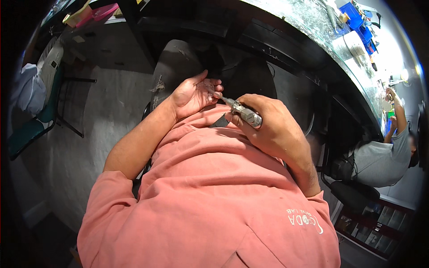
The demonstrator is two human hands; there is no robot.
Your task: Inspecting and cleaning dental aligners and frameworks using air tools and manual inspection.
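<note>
Metal handpiece (245,114), slim and silvery, is resting in the person's right hand (275,118) in front of the waist. A salmon-pink shirt (214,187) is filling the lower middle of the view. From the top centre and down the right side, a dark-framed workbench (308,18) is curving, its top brightly lit. At the far right, a co-worker in a grey shirt (380,163) is sitting by that bench, forearms raised toward it. A dark green chair (27,136) is standing at the left on a grey floor (116,98). The person's grey-clad knee (176,60) is showing just beyond the left hand (192,95). The right hand is grasping the handpiece, fingers wrapped round its body. The left hand is lying palm up with its fingers curling inward; whether they are holding a small piece, I cannot tell. On the bench, blue bins (351,13) are sitting near a white tub (351,46). Whitish scraps (158,84) are clinging by the knee. Smallest of all, the tool's narrow tip (225,99) is pointing at the left fingertips; contact is too fine to make out.
</note>
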